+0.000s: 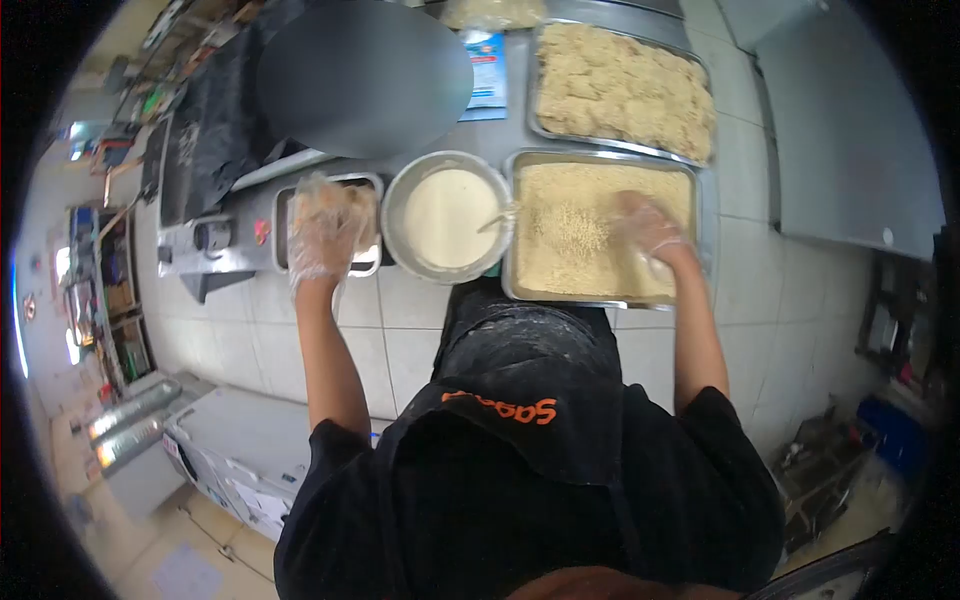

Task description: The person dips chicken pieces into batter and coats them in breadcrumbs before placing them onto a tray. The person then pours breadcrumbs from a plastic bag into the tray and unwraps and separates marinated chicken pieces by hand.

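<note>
My left hand (328,235), in a loose clear plastic glove, is over a small metal tray (375,262) at the left. Pale brownish shapes show by its fingers, but the crinkled glove hides whether it grips anything. My right hand (652,228), also gloved, is at the right part of a large metal tray of pale yellow crumbs (560,265). Motion smears its fingers, and I cannot tell what they hold. Between the hands stands a round metal bowl (394,236) of creamy white batter (447,215), with a utensil handle (492,222) at its right side.
Behind the crumbs, another metal tray holds crumb-coated pieces (625,85). A blue and white packet (487,78) and a clear bag (492,12) lie on the metal table. A grey blur covers the back. Black plastic (205,130) is at the left; a large metal cabinet (855,130) stands right.
</note>
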`<state>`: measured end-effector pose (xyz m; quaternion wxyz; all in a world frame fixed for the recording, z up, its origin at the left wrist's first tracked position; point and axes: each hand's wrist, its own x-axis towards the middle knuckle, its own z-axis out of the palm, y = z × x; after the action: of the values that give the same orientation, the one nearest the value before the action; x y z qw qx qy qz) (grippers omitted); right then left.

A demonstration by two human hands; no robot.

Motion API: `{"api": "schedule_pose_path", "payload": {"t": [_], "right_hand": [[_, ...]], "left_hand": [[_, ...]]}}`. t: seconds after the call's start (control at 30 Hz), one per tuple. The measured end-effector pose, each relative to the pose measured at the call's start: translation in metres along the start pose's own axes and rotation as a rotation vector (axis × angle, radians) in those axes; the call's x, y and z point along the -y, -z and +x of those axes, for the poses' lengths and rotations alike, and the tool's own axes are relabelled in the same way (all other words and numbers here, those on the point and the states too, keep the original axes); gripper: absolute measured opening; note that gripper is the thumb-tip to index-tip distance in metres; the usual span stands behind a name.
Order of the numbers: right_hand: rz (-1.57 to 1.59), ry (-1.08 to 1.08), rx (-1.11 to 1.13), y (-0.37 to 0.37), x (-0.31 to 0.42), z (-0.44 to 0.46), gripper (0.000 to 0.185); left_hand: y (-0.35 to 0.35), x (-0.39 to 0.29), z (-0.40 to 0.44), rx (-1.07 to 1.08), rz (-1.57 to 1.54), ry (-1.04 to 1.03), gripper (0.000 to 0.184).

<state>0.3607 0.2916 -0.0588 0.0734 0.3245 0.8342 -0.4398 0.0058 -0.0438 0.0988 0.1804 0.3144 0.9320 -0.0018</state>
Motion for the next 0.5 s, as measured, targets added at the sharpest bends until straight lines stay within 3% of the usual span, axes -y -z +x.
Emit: {"api": "schedule_pose_path", "payload": {"t": [0.1, 0.2, 0.27, 0.33, 0.4, 0.5], "right_hand": [[-0.690, 0.031, -0.325, 0.002, -0.030, 0.012, 0.053], [-0.632, 0.042, -0.260, -0.020, -0.071, 0.041, 0.053], [-0.379, -0.038, -0.061, -0.025, -0.094, 0.055, 0.050], [-0.302, -0.049, 0.025, 0.003, -0.021, 0.024, 0.049], [-0.112, 0.014, 0.106, 0.003, 0.025, 0.004, 0.052], [0.083, 0.085, 0.250, -0.035, 0.050, 0.005, 0.069]], "left_hand": [[0.000, 0.022, 0.012, 0.004, 0.103, 0.090, 0.057], [-0.027, 0.052, 0.033, -0.007, 0.146, 0.097, 0.063], [-0.051, 0.054, 0.049, -0.185, 0.076, 0.086, 0.063], [-0.098, 0.089, 0.084, -0.226, 0.134, 0.095, 0.064], [-0.115, 0.080, 0.093, -0.262, 0.176, 0.079, 0.065], [-0.084, 0.035, 0.083, -0.317, 0.050, 0.351, 0.049]]}}
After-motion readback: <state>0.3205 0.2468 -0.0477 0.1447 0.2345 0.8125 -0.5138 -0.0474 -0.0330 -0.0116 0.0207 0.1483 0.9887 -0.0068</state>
